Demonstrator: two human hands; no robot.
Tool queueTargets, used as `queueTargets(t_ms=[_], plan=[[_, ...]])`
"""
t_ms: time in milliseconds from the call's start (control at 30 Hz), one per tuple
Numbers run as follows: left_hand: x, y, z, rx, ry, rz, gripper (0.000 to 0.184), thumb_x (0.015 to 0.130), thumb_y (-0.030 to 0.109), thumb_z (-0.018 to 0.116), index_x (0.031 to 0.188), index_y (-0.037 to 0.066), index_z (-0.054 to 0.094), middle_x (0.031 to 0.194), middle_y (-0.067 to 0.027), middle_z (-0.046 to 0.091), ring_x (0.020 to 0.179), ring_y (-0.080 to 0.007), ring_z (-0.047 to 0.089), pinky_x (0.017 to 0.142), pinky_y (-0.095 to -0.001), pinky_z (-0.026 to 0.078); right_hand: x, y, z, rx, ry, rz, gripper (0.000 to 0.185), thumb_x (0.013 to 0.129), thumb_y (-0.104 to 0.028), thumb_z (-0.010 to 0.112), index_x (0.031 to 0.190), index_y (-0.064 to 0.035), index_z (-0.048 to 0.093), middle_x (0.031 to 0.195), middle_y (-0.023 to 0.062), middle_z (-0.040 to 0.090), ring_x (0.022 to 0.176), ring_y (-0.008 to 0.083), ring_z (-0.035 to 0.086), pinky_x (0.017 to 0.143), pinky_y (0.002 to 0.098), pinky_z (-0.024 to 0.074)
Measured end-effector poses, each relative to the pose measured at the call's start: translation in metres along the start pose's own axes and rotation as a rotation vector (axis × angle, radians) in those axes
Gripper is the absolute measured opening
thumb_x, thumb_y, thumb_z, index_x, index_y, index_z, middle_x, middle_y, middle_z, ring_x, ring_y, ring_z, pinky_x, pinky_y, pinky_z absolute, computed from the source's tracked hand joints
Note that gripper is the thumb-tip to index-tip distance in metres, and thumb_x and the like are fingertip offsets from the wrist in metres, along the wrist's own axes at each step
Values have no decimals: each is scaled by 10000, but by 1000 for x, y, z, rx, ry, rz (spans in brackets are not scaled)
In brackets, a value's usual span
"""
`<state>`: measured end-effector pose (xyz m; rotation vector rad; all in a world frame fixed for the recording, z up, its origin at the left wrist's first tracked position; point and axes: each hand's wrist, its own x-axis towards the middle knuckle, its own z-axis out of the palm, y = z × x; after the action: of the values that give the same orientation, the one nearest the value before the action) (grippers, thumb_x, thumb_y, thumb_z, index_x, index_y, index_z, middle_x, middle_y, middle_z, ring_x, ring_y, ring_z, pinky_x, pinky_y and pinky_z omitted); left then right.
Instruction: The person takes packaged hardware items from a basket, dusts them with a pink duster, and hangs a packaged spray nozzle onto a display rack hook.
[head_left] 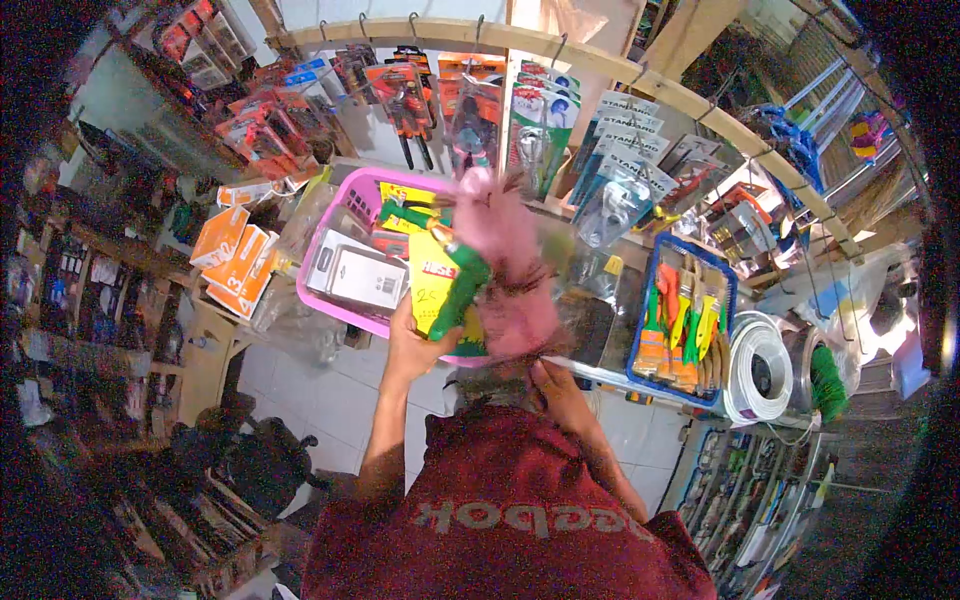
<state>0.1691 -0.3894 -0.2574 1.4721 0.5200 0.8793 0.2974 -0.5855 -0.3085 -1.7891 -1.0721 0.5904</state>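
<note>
My left hand (412, 345) is closed around the lower end of a green hose nozzle (462, 290) on a yellow card (428, 268). The nozzle is over the front of a pink plastic basket (330, 205). A fluffy pink duster (510, 270), smeared by motion, passes in front of the nozzle and hides the basket's right side. Below the duster's lower end, my right hand (558, 388) is closed, seemingly on its handle, which is mostly hidden. White-and-grey blister packs (368, 276) and another green nozzle (405, 213) lie in the basket.
A blue basket (641, 300) of paintbrushes (680, 330) stands to the right, beside a white hose coil (757, 368). Orange boxes (240, 265) lie left of the pink basket. Packaged tools (405, 95) hang from a wooden rail (520, 40) above. Shelves (100, 300) line the left.
</note>
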Motion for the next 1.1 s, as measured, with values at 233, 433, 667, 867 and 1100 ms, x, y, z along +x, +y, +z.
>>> queueTargets(t_ms=[233, 433, 667, 867, 1100], plan=[[-8, 0, 21, -51, 379, -119, 392, 741, -39, 645, 1090, 23, 479, 923, -39, 591, 743, -91, 570, 629, -231, 471, -2, 1, -41, 125, -556, 370, 391, 945, -340, 342, 806, -1, 477, 638, 55, 466, 589, 150, 436, 552, 313, 369], [-7, -3, 38, -139, 689, -2, 349, 773, -8, 635, 1074, 38, 466, 893, -22, 579, 719, -77, 548, 609, -220, 451, -16, 5, -33, 120, -486, 270, 441, 934, -392, 365, 802, 5, 502, 691, 74, 498, 663, 155, 453, 623, 346, 388], [-11, 0, 35, -1, 574, 12, 376, 772, -13, 630, 1097, 25, 445, 867, -16, 560, 718, -72, 537, 608, -206, 448, -2, 25, -35, 301, -671, 491, 395, 933, -388, 378, 821, -41, 530, 698, 25, 503, 631, 102, 425, 588, 261, 386], [-6, 18, 24, -53, 606, -84, 393, 766, -40, 618, 1108, 23, 434, 851, -10, 554, 667, -64, 525, 542, -193, 433, -13, 3, -6, 596, -529, 534, 369, 927, -411, 374, 801, -87, 500, 570, -2, 465, 434, 75, 371, 378, 226, 278], [-3, 8, 25, 48, 540, 116, 484, 728, -72, 629, 1151, 8, 408, 988, -57, 549, 894, -138, 552, 768, -259, 456, 2, -13, -5, 671, -608, 590, 373, 921, -430, 375, 820, -91, 493, 607, 0, 483, 447, 71, 392, 361, 223, 274]])
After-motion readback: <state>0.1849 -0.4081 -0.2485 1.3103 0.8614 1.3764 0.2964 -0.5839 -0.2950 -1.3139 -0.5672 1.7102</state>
